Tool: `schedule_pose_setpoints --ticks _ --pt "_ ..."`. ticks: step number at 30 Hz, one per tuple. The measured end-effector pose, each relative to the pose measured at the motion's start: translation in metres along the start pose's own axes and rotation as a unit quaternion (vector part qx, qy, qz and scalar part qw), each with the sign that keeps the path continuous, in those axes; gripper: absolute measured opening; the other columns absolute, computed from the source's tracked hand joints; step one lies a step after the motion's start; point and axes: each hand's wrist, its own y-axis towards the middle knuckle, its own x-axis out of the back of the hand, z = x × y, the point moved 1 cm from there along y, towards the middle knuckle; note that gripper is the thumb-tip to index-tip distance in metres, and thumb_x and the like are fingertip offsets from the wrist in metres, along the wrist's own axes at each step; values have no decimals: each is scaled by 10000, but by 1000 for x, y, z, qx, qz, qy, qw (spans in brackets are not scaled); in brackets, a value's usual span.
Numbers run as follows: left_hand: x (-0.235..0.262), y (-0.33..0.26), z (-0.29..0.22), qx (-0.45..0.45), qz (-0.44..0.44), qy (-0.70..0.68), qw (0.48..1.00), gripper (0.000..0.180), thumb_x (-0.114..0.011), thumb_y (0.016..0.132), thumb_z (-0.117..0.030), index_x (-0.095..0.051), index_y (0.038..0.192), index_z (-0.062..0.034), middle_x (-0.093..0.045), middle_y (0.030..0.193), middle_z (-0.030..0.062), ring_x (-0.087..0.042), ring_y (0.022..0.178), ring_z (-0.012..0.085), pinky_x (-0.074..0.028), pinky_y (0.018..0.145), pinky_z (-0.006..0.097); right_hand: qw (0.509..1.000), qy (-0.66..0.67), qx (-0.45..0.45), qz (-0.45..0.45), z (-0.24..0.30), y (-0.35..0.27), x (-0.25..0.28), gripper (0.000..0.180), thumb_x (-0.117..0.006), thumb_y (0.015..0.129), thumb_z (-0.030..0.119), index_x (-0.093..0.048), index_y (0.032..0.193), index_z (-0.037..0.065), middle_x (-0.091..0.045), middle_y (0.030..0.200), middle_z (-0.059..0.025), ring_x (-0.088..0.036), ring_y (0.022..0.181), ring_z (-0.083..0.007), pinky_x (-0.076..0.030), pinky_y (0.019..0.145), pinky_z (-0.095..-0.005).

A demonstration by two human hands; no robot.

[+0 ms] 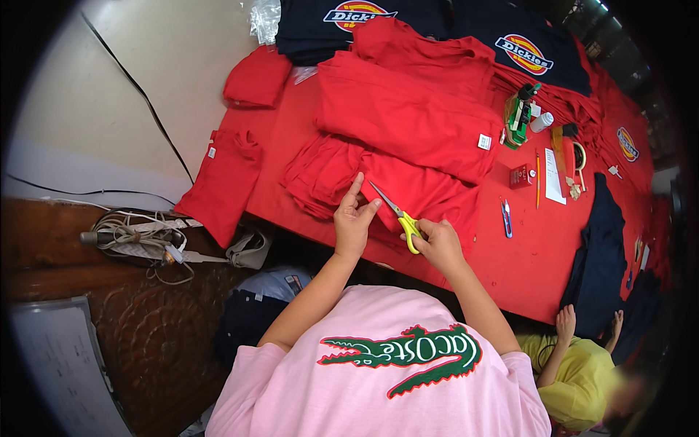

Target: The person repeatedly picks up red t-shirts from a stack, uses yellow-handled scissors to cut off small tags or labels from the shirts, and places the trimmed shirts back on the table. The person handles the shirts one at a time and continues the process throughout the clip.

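Observation:
In my right hand (440, 246) is a pair of scissors (400, 214) with yellow-green handles; its fingers are closed round the handles. The metal blades point away and to the left, over a red garment (397, 182) at the table's front edge. My left hand (354, 221) is just left of the blades, against the red cloth. Its index finger is stretched out and the thumb stands apart; the other fingers are partly hidden. Directly beyond lies a thick stack of folded red garments (408, 102), with a small white label at its right side.
Right of the stack, the red-covered table (524, 277) holds a green tagging tool (518, 116), thread snips (507, 218), a pencil (538, 178), a small red box (522, 175) and a tape roll (579, 156). Dark shirts (539, 51) lie behind. A co-worker in yellow (575, 379) handles dark cloth (597, 255).

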Motion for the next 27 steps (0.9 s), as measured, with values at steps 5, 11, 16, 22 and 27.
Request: schedule_pose_setpoints --ticks 5,11,16,22,27 --pt "4 -11 13 31 -8 -25 999 712 -689 954 97 -442 1609 -33 -667 1032 1 -613 911 56 -515 849 211 976 174 -119 -59 -4 -1 -12 312 -855 865 281 -702 927 16 -613 660 -104 -556 600 -238 -466 642 -393" --pt "20 -46 46 202 38 -36 978 607 -691 979 32 -513 1554 -41 -693 1057 11 -642 944 79 -525 920 244 971 -90 -74 -207 -14 -1 -16 510 -883 759 143 -611 1167 1 -677 1097 -189 -600 1110 -384 -503 936 -478" --pt "35 -30 53 186 -6 -119 975 354 -677 985 22 -664 1332 -51 -672 1110 10 -628 1017 75 -505 927 234 980 -72 -73 -168 -37 -5 -20 382 -763 780 -15 -659 1147 6 -688 1057 -197 -628 1053 -384 -521 917 -481" --pt "65 -18 56 160 -107 -177 965 210 -674 962 44 -685 1111 -104 -673 1085 -6 -656 1017 118 -513 928 271 962 79 -130 -229 -67 -39 6 334 -722 822 -37 -665 1151 -32 -670 1007 -181 -674 938 -312 -535 842 -396" --pt "82 -10 46 128 -209 -165 955 217 -690 965 20 -618 1090 -143 -634 1012 -36 -609 942 74 -472 844 239 926 72 -219 -299 -102 -90 34 268 -676 848 -88 -637 1110 -47 -645 953 -84 -602 875 -180 -499 793 -324"
